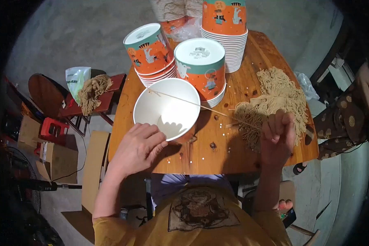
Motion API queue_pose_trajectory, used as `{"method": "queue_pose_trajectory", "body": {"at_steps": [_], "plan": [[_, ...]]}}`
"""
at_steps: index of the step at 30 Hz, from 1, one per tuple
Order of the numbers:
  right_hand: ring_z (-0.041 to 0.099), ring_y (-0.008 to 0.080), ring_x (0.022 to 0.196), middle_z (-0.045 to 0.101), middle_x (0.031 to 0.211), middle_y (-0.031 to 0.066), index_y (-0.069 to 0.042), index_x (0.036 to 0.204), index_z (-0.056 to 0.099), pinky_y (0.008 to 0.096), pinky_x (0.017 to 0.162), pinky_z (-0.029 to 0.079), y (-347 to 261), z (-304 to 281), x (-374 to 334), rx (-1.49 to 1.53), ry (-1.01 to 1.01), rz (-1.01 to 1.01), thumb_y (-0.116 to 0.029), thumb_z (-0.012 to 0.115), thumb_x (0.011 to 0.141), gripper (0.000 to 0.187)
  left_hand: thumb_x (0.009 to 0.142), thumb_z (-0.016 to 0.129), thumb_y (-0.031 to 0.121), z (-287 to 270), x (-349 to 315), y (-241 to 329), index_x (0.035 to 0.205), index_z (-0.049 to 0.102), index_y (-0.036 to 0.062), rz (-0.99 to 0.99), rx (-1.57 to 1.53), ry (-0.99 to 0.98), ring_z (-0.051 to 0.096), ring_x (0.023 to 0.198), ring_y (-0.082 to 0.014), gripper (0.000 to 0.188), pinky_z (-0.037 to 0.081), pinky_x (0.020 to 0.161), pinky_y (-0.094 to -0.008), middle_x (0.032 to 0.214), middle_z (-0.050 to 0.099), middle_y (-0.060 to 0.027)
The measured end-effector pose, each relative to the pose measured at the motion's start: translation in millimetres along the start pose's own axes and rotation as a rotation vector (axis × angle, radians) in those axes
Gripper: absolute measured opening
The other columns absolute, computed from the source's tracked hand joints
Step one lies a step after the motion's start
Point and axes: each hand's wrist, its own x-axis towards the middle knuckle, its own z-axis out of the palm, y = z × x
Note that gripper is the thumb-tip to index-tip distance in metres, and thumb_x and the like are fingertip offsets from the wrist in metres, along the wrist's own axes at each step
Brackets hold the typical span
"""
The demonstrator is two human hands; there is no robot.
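Note:
My left hand is closed on the near rim of a paper bucket, which is tilted so its white inside faces me. A thin tan cord runs across the bucket's mouth and on to the right, toward my right hand. The fingers of that hand are curled and closed at the cord's end. Beside and partly behind it lies a heap of tan cords on the wooden table. Just behind the bucket stand a left stack of upturned orange paper buckets and a middle stack of them.
A taller bucket stack rises at the back, near a crumpled plastic bag. Small white beads dot the table. Left is a low bench with more tan cord. A person in patterned brown clothing sits close on the right.

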Motion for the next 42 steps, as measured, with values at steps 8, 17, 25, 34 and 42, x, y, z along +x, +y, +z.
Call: {"method": "queue_pose_trajectory", "body": {"at_steps": [8,17,25,34,42], "plan": [[0.048,0.0123,0.062,0.051,0.076,0.0041,-0.002,0.09,0.055,0.0267,0.054,0.041,-5,10,-17,-0.44,-0.148,-0.089,-0.017,0.057,0.091,0.015,0.085,0.062,0.021,-2,2,7,0.095,0.059,0.0065,-0.059,-0.036,0.005,0.056,0.09,-0.0287,0.017,0.045,0.08,-0.0386,0.093,0.056,-0.0109],[0.061,0.0329,0.073,0.061,0.082,0.0153,-0.004,0.089,0.058,0.0386,0.064,0.05,26,50,-26,-1.19,-0.734,0.149,-0.015,0.06,0.085,0.012,0.076,0.066,0.009,36,-3,68,0.132,0.051,0.0087,0.199,-0.156,0.203,0.059,0.096,-0.0257,0.059,0.051,0.078,-0.0337,0.113,0.056,-0.0134],[0.057,0.0234,0.059,0.058,0.07,0.0101,-0.003,0.086,0.062,0.0338,0.056,0.045,27,44,-32,-1.107,-0.62,0.277,-0.01,0.062,0.081,0.008,0.075,0.058,0.001,44,-13,60,0.118,0.054,-0.0008,0.111,-0.119,0.206,0.059,0.072,-0.0223,0.044,0.049,0.061,-0.0324,0.082,0.055,-0.0085],[0.061,0.0226,0.066,0.061,0.075,0.0102,-0.005,0.086,0.063,0.0314,0.06,0.048,38,47,-36,-1.12,-0.52,0.281,-0.011,0.066,0.081,0.009,0.076,0.056,-0.002,50,-10,61,0.105,0.055,-0.0002,0.066,-0.116,0.229,0.06,0.068,-0.0259,0.028,0.049,0.058,-0.036,0.078,0.055,-0.0113],[0.059,0.0176,0.063,0.057,0.071,0.0072,-0.002,0.082,0.06,0.0297,0.058,0.047,46,48,-38,-1.138,-0.488,0.219,-0.007,0.069,0.079,0.01,0.077,0.06,-0.003,51,-3,57,0.099,0.053,0.0003,0.044,-0.174,0.234,0.059,0.071,-0.0298,0.024,0.048,0.06,-0.0379,0.084,0.054,-0.0136]]}}
